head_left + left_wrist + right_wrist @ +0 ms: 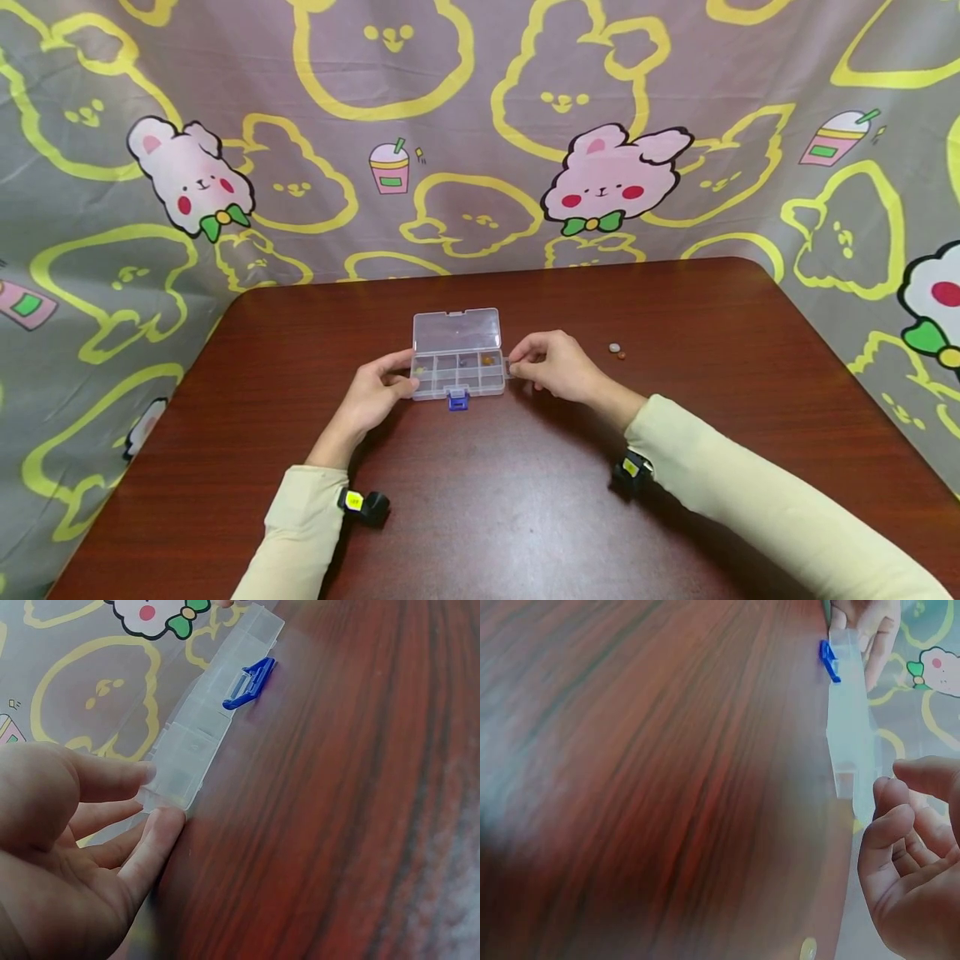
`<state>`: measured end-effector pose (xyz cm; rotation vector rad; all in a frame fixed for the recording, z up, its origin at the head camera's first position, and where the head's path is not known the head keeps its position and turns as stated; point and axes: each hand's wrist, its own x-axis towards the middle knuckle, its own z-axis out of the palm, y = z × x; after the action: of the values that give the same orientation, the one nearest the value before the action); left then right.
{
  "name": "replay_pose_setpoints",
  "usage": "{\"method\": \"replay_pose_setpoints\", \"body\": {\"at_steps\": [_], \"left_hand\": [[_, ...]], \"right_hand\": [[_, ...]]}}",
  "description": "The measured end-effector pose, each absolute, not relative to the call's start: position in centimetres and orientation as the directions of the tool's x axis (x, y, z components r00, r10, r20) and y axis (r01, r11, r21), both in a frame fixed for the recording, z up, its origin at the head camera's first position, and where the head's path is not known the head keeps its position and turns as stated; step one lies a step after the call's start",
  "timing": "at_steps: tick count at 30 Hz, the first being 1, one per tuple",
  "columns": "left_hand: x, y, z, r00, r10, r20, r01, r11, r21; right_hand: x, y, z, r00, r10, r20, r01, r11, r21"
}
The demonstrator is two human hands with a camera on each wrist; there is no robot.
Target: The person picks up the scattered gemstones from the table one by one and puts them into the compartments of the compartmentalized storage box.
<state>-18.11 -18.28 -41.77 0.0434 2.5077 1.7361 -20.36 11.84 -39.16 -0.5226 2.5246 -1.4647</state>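
A clear plastic compartment box (pixel 458 385) sits on the table with its lid (pixel 456 332) raised toward the back. Its blue latch (pixel 458 401) hangs at the front edge. Small yellowish, grey and orange pieces (pixel 487 361) lie in the back row of compartments. My left hand (pixel 371 390) grips the box's left end, thumb at the near corner and fingers behind. At the right end my right hand (pixel 553 367) has thumb and fingertips closed at the box's side tab (pixel 507 367). In the right wrist view its fingers (pixel 892 825) are curled and overlap the box end.
Right of my right hand lie a small whitish round piece (pixel 615 347) and a brown one (pixel 622 356). The dark wooden table (pixel 510 508) meets a patterned curtain (pixel 480 125) at its back and sides. Each wrist wears a small black camera (pixel 365 505).
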Motion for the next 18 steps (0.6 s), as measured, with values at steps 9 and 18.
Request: {"method": "replay_pose_setpoints", "body": {"at_steps": [9, 18], "left_hand": [[-18.0, -18.3, -41.6, -0.995, 0.074, -0.059, -0.03, 0.343, 0.939], [-18.1, -18.3, -41.7, -0.996, 0.078, -0.053, -0.024, 0.334, 0.942]], "right_hand": [[-20.6, 10.4, -39.1, -0.906, -0.417, 0.076, -0.264, 0.417, -0.87], [-20.7, 9.1, -39.1, -0.897, -0.432, 0.094, -0.284, 0.402, -0.87]]}}
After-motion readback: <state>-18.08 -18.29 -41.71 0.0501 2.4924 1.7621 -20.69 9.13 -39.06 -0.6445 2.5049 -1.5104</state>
